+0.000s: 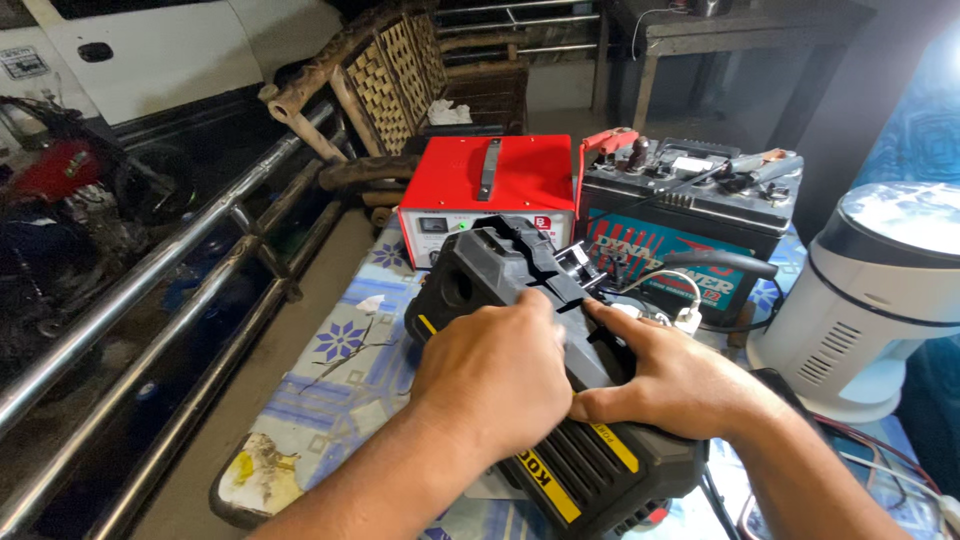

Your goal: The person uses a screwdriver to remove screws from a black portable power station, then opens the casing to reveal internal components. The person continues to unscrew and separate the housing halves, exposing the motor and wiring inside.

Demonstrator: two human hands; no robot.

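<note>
While flat under both hands (pixel 490 375), charger (pixel 480 270) contacts fingertips (pixel 600 310)

Vehicle workshop: battery charger (pixel 487 195), car battery (pixel 690 215), vehicle (pixel 150 50).

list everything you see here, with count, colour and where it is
power unit: 1, black with yellow stripes, on the table under both hands
charger box: 1, red with grey handle, behind the power unit
battery: 1, black with teal side, right of the charger box
clamp: 1, red, on the battery's left top edge
fan: 1, white with dark top, at the right edge
table: 1, blue and white flower-pattern cover, centre
chair: 1, brown woven, behind the table
rails: several, silver metal, at left
vehicle: 1, white, top left
left hand: 1, flat on the power unit
right hand: 1, fingers spread on the power unit's top
</note>
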